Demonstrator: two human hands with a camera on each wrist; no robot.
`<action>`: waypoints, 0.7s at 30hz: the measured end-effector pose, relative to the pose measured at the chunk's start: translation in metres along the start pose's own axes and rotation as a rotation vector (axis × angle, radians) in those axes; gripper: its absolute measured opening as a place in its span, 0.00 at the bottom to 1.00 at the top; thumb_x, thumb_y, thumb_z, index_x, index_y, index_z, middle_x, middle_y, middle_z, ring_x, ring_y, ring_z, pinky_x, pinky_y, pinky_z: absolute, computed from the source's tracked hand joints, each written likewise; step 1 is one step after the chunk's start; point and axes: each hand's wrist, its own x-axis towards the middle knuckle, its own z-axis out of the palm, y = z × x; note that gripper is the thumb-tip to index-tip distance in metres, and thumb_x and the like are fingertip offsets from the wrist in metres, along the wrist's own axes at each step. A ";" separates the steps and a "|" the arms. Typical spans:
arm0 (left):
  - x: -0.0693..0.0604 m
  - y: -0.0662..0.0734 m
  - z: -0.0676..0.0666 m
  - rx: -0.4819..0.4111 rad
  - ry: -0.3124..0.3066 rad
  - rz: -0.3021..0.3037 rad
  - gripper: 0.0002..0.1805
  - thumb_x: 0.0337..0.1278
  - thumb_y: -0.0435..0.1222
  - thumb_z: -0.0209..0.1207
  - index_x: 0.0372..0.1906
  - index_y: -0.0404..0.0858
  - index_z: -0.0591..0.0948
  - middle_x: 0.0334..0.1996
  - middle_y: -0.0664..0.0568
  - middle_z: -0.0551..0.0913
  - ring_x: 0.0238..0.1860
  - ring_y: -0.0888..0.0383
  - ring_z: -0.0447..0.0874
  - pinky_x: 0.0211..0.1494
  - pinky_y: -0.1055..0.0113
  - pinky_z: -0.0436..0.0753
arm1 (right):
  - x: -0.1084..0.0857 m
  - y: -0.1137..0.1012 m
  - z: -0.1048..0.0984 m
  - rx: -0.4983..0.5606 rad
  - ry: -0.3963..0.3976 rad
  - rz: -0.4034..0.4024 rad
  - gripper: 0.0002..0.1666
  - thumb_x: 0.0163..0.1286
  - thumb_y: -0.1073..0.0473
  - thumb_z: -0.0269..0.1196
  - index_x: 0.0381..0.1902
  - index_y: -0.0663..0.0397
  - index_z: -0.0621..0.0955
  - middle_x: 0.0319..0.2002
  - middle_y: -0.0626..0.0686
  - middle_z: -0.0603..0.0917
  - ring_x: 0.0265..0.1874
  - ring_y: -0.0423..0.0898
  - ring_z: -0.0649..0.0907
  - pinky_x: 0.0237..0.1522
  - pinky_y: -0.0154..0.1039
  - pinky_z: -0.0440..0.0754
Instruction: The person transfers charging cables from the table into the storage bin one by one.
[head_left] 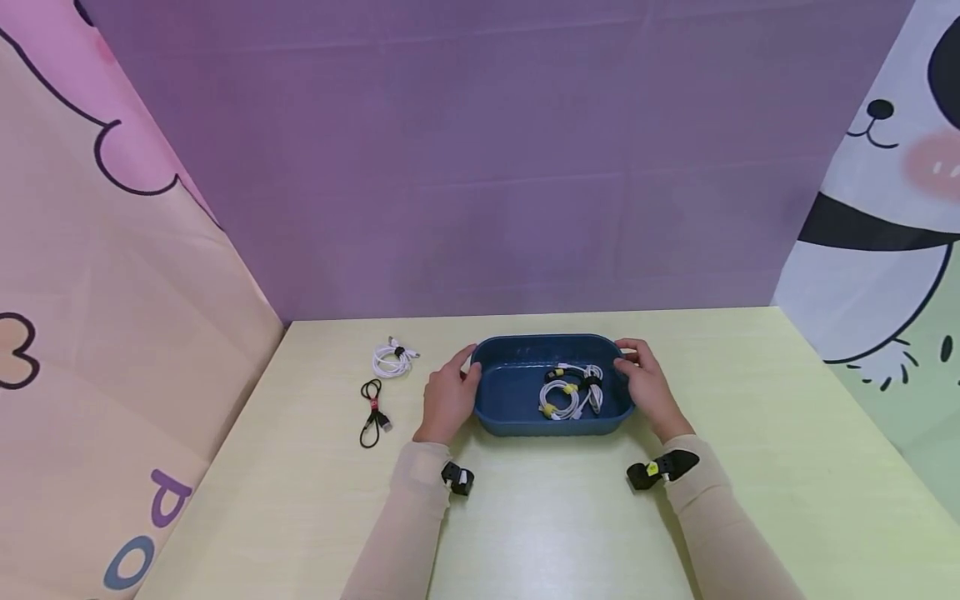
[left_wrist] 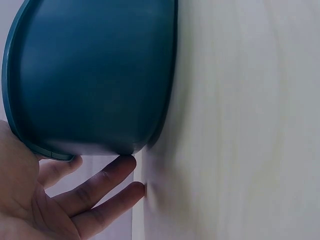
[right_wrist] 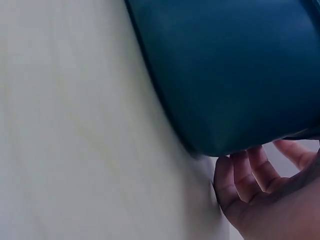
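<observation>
Tray of coiled cables held at both ends

The blue tray (head_left: 512,392) sits just right of centre, below the middle of the head frame, its long side running across the view. Left hand (head_left: 448,396) is clamped on the tray's left end, the thumb up at the rim and the other fingers against the outside of the end wall, as the left wrist view shows. Right hand (head_left: 648,387) grips the opposite end likewise, fingertips against the outer wall in the right wrist view. In the tray's right half lie coiled white cables (head_left: 574,412) with yellow and black ties, touching one another; a dark piece shows at their upper left, too small to make out.

Left of the tray, well apart from it, a white cable (head_left: 386,374) with a dark tie rests on the pale surface (head_left: 547,533). Just below it in the frame is a black cable (head_left: 375,414) with a red tie. Beige sleeves (head_left: 416,492) enter from the bottom edge. A purple backdrop (head_left: 480,167) fills the upper middle, with printed cloth (head_left: 97,333) along the left edge
</observation>
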 end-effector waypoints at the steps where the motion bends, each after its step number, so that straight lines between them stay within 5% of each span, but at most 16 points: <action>1: 0.000 0.000 0.000 0.000 0.000 0.000 0.23 0.76 0.45 0.53 0.71 0.50 0.76 0.33 0.46 0.88 0.29 0.53 0.82 0.31 0.64 0.70 | 0.000 0.000 0.000 0.011 -0.001 0.006 0.23 0.83 0.60 0.44 0.72 0.56 0.64 0.61 0.64 0.67 0.64 0.61 0.69 0.69 0.56 0.63; 8: 0.001 -0.001 0.000 -0.006 0.000 -0.001 0.23 0.76 0.45 0.53 0.72 0.50 0.76 0.29 0.47 0.86 0.25 0.55 0.78 0.28 0.65 0.69 | 0.000 0.001 0.002 0.124 -0.002 0.046 0.24 0.82 0.61 0.45 0.72 0.56 0.64 0.57 0.59 0.69 0.63 0.57 0.68 0.69 0.52 0.60; 21: 0.003 -0.001 0.000 -0.004 0.007 0.022 0.23 0.76 0.44 0.53 0.71 0.48 0.76 0.34 0.45 0.89 0.32 0.51 0.84 0.32 0.62 0.73 | 0.002 -0.002 -0.002 0.265 -0.082 0.159 0.26 0.83 0.54 0.46 0.74 0.54 0.62 0.58 0.50 0.72 0.48 0.36 0.77 0.49 0.27 0.76</action>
